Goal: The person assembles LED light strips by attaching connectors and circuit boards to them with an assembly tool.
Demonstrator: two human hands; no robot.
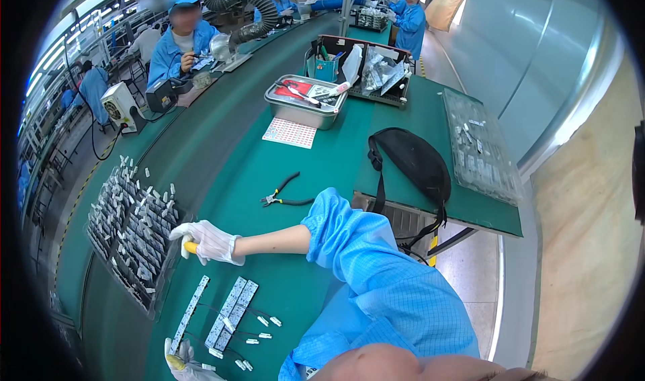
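At lower left, the left hand pinches the bottom of a speckled strip, probably light, stiff, best held by its edges. The right hand curls; grip: cannot tell.

My left hand is cut off by the lower edge, its forearm out of sight, and its fingers hide the near end of the speckled strip. I can't tell whether my right hand pinches anything. Marks on the white sheet are too small to read. A co-worker's face is blurred.
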